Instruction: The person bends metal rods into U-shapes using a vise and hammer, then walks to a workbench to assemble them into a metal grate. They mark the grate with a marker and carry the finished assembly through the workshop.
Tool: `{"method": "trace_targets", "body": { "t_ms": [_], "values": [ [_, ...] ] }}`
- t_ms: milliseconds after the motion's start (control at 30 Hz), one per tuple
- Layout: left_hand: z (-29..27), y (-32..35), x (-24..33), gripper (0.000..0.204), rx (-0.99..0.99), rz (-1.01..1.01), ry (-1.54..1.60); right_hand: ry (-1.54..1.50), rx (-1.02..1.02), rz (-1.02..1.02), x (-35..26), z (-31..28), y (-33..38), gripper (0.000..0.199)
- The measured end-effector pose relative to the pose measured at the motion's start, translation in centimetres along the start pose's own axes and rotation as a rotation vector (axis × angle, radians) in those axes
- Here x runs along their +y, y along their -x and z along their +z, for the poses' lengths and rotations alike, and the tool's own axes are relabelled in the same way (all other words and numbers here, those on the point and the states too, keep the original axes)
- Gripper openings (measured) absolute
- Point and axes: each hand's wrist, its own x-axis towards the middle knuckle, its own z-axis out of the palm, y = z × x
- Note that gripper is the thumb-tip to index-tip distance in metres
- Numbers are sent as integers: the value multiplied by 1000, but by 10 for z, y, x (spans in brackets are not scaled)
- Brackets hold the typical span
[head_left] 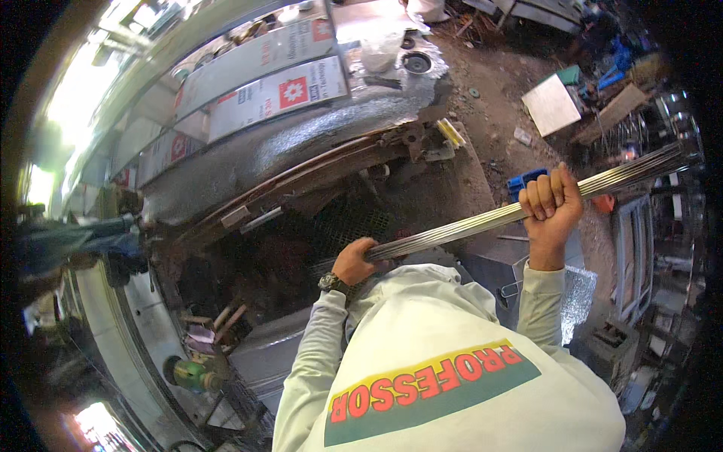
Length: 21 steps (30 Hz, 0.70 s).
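Head view: a bundle of long, thin, silvery metal strips point(452, 233) is gripped by closed left hand point(352, 263) and right hand point(553, 205), bodyward of the square whitish board point(551, 105). Carrying is apparently underway; next, balanced support seems needed. The bundle's long axis is slanted, pointing forward-right past the board.

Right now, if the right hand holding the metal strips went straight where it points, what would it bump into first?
Probably the pale square board, which lies ahead of the right hand and its bundle of metal strips. Depth is unclear, so it might pass above the board.
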Motion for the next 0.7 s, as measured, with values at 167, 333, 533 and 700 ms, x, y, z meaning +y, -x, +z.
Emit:
{"method": "trace_targets", "body": {
  "t_ms": [167, 333, 533, 700],
  "values": [
    [1, -26, 15, 28, -154, -170, -160, -39, 475, 6, -13, -94, -9, 51],
    [-7, -24, 9, 27, -153, -221, -293, -121, 642, 149, 15, -150, -8, 48],
    [-51, -12, -16, 24, -163, -338, -372, -172, 713, 324, 77, -162, -27, 43],
    [-94, 13, -62, 27, -127, -438, -311, -99, 660, 527, 149, -145, -53, 35]
  ]
}}
